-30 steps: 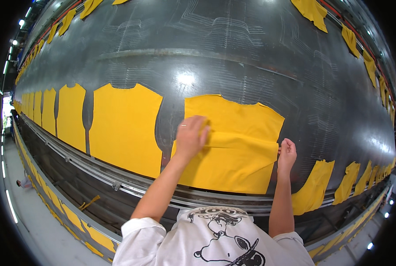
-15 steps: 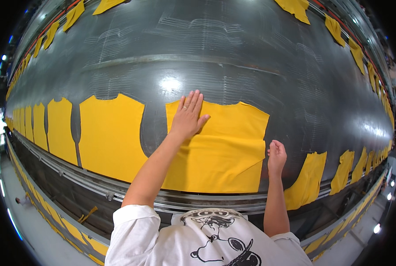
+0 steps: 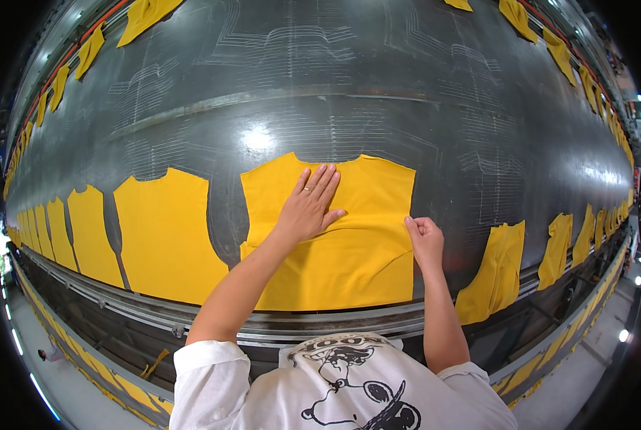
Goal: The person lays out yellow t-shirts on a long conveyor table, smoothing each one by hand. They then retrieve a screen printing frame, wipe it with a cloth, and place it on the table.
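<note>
Head view: a row of yellow cut pieces (image 3: 164,236) lies at the left of the dark desk (image 3: 435,122). The left hand (image 3: 310,206), lower than 0.5 s ago, presses flat, fingers spread, on the yellow fabric panel (image 3: 349,261). The right hand (image 3: 426,240) now pinches its right edge, fingers curled.

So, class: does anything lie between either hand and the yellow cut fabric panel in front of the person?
Nothing visible does. The left hand lies flat on the yellow fabric panel, and the right hand grips its right edge. Neighbouring panels lie apart on the dark cutting table.
</note>
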A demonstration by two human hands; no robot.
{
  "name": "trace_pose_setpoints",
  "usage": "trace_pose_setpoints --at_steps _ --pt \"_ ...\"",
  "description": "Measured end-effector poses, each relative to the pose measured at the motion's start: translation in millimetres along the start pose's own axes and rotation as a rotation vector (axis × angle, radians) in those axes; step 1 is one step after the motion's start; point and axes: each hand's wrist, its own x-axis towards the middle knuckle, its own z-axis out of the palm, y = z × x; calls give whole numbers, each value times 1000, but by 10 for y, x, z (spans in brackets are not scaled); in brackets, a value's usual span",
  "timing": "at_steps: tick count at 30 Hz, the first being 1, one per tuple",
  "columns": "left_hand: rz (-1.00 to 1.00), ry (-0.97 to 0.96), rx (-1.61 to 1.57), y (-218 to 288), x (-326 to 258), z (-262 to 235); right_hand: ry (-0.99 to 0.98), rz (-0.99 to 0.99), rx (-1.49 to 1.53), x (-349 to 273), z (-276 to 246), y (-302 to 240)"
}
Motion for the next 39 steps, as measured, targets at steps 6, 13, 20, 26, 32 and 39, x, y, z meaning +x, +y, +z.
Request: trace_pose_setpoints --at_steps 6,13,20,26,32,39 --pt "109 -15 3 35 100 2 27 -46 95 72 8 167" --pt "166 -72 54 -86 101 -27 29 -70 110 90 -4 146" --pt "30 -57 79 -199 -20 -84 35 -52 152 141 -30 232" --pt "-13 -47 82 -167 -50 -94 44 -78 151 141 -10 225" --pt "166 -112 66 -61 114 -74 54 -93 156 151 0 220" --pt "119 -81 116 -23 269 -42 -34 -16 73 114 -66 30"
